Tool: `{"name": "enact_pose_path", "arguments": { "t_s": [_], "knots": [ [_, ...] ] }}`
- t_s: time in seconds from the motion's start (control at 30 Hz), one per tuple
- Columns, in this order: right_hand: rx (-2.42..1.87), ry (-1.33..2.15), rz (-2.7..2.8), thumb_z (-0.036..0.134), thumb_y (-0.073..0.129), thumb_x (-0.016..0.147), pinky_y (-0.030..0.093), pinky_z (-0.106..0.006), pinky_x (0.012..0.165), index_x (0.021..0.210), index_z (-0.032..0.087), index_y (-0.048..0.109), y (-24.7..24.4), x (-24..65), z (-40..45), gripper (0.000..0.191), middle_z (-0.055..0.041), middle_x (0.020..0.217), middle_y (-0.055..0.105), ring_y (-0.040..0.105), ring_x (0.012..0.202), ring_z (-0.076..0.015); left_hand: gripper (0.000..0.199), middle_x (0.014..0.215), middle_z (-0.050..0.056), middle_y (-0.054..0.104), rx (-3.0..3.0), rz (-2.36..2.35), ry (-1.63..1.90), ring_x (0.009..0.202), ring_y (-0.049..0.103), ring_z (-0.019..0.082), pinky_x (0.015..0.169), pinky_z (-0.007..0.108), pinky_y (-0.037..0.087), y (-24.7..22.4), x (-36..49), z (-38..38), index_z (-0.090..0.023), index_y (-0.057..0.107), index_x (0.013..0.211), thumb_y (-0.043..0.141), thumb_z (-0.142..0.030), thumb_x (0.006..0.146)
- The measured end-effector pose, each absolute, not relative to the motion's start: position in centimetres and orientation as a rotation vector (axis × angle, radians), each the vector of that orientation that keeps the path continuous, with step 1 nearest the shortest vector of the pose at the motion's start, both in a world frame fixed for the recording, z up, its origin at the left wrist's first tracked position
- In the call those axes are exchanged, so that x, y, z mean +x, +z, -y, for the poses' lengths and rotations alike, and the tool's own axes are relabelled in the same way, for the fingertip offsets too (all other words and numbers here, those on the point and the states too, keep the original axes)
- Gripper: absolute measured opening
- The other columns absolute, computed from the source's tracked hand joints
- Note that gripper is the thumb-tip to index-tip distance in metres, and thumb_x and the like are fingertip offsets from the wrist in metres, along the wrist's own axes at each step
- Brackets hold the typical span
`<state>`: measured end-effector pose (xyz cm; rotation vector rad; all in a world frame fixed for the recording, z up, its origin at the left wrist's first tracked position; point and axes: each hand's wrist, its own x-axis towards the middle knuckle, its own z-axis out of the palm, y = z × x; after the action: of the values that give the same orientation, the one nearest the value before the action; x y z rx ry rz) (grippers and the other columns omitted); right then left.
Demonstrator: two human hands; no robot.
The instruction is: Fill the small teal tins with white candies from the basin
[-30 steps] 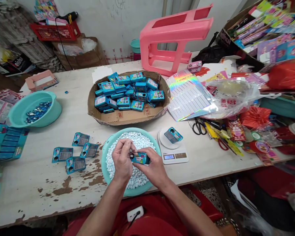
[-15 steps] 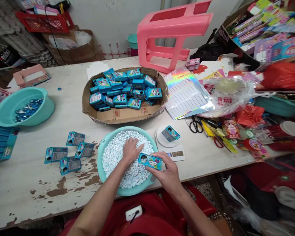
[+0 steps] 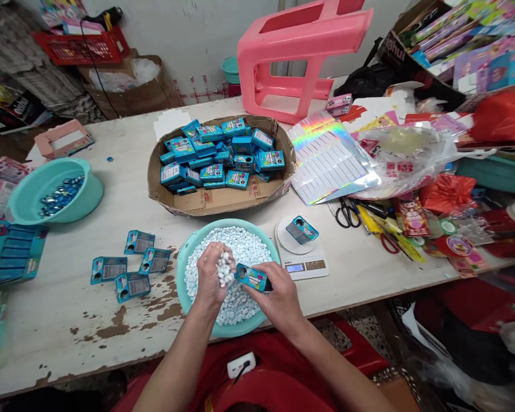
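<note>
Cupped over the basin, my left hand [image 3: 211, 274] is closed around a handful of small white candies [image 3: 225, 270]. My right hand [image 3: 280, 293] grips a small blue candy box [image 3: 252, 278] with a round window, its end tilted toward the candies. Both hands are above a turquoise basin [image 3: 182, 286] filled with more white candies. To the right, another blue box [image 3: 302, 230] rests on a white kitchen scale [image 3: 317, 269] with a lit display. Several blue boxes [image 3: 132, 286] lie on the table to the left.
A cut-down cardboard box [image 3: 223, 203] of blue boxes stands behind the basin. At left is a turquoise bowl [image 3: 79, 209] with shiny blue pieces. Scissors [image 3: 347, 214], sticker sheets [image 3: 326, 154] and a pink stool [image 3: 278, 51] occupy the right and back.
My left hand has lifted out of the candies and turned, now holding a handful. My right hand has brought the box slightly left, beside it. The view has shifted a little.
</note>
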<state>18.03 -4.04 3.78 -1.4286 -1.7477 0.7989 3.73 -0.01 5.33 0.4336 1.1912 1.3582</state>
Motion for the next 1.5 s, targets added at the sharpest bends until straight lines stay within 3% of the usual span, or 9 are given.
{"name": "enact_pose_path", "arguments": {
  "t_s": [0.13, 0.4, 0.87, 1.23, 1.5],
  "knots": [
    [-1.406, 0.756, 1.838, 0.021, 0.074, 0.068, 0.044, -0.035, 0.077, 0.096, 0.022, 0.06, 4.1, 16.5, 3.4, 0.031, -0.0027, 0.089, 0.066, 0.06, 0.087, -0.0226, 0.018, 0.068, -0.001, 0.054, 0.423, -1.169, 1.492, 0.059, 0.055, 0.011, 0.057, 0.023, 0.044, 6.5, 4.2, 0.0, -0.016, 0.052, 0.07, 0.059, -0.03, 0.077],
    [-1.389, 0.776, 1.82, 0.023, 0.075, 0.069, 0.042, -0.035, 0.079, 0.096, 0.022, 0.059, 4.3, 16.8, 2.7, 0.031, -0.0027, 0.09, 0.066, 0.06, 0.088, -0.022, 0.028, 0.052, -0.004, 0.044, 0.458, -1.225, 1.575, 0.054, 0.053, 0.011, 0.057, 0.024, 0.044, 6.2, 4.5, -0.7, -0.017, 0.046, 0.059, 0.061, -0.031, 0.078],
    [-1.368, 0.795, 1.765, 0.021, 0.076, 0.067, 0.043, -0.034, 0.079, 0.096, 0.022, 0.06, 4.5, 16.9, 2.9, 0.033, -0.0026, 0.09, 0.065, 0.06, 0.088, -0.0214, 0.027, 0.055, -0.005, 0.048, 0.471, -1.376, 1.594, 0.05, 0.048, 0.007, 0.053, 0.02, 0.041, 6.7, 5.3, -1.0, -0.016, 0.049, 0.067, 0.065, -0.035, 0.076],
    [-1.396, 0.884, 1.76, 0.023, 0.073, 0.068, 0.044, -0.032, 0.075, 0.092, 0.023, 0.061, 4.6, 16.6, 2.4, 0.027, -0.0016, 0.086, 0.065, 0.061, 0.085, -0.0203, 0.037, 0.044, -0.007, 0.038, 0.568, -1.299, 1.465, 0.037, 0.035, 0.005, 0.036, 0.018, 0.026, 7.1, 5.8, -1.0, -0.017, 0.041, 0.058, 0.064, -0.037, 0.079],
    [-1.412, 0.907, 1.669, 0.023, 0.079, 0.062, 0.044, -0.032, 0.077, 0.093, 0.021, 0.062, 2.9, 16.8, 2.3, 0.036, -0.0016, 0.089, 0.064, 0.06, 0.087, -0.0198, 0.035, 0.053, -0.006, 0.04, 0.487, -1.312, 1.521, 0.042, 0.041, 0.005, 0.036, 0.017, 0.031, 6.1, 5.5, -1.4, -0.016, 0.044, 0.062, 0.066, -0.038, 0.076]
  ]
}}
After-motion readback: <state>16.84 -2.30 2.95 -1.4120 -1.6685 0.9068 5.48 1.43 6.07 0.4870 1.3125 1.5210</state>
